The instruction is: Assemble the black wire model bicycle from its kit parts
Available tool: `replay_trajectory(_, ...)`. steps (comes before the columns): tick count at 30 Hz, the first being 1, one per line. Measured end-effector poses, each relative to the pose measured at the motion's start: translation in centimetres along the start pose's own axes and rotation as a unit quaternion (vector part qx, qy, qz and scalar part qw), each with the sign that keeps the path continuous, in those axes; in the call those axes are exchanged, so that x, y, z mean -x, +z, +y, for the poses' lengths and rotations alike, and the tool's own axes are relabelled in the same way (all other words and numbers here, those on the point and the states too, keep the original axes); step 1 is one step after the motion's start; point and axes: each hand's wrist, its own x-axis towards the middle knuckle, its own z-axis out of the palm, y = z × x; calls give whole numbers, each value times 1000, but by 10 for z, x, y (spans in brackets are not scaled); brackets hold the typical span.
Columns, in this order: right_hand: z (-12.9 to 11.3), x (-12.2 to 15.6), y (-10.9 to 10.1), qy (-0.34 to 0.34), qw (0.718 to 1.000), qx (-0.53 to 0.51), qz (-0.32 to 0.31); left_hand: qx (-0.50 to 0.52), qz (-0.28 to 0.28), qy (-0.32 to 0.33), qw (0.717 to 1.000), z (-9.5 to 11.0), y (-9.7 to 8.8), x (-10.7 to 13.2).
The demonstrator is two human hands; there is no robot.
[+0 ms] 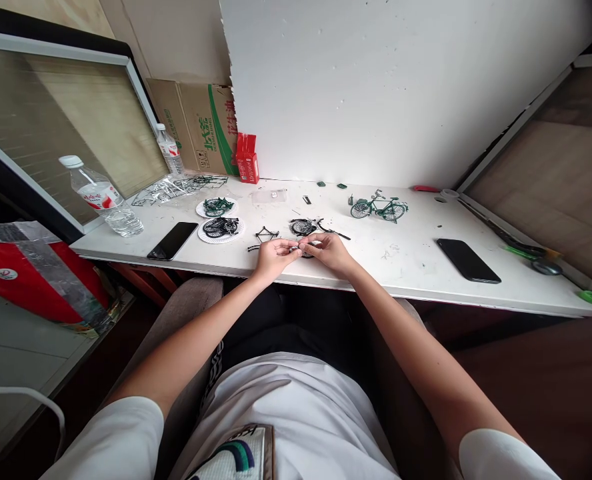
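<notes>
Head view. Landmark: green model bicycle on the worktop. Left of it and nearer you, your left hand and right hand meet, both grips pinching a small dark part, shape unclear. Black model wheel lies left of landmark, beyond your fingers. Judged step: fingertip work on the part; next move calls for steady, light pressure.

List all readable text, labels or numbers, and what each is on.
"北大荒": cardboard box, green
"花生油": same box, red
"K…", rest unclear: shirt patch
Too small or blurred: box's finer print, front bottle, rear bottle, small red box, red bag, trousers
</notes>
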Motion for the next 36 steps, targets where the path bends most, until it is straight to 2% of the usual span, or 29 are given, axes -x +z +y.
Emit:
replay_trajectory(11,0,0,-3,35,999,-40,-9,29,-26,-24,999,3,-2,0)
replay_trajectory(16,-1,0,-4,27,997,-58,-30,54,-27,-37,997,4,-3,0)
replay_trajectory(24,-6,1,-4,24,998,-49,-38,46,-36,-28,998,4,-4,0)
replay_trajectory(31,-3,0,0,29,999,-39,-4,34,-26,-29,999,5,-2,0)
replay_trajectory(36,-3,0,-3,32,999,-35,-24,38,-28,-36,998,6,-2,1)
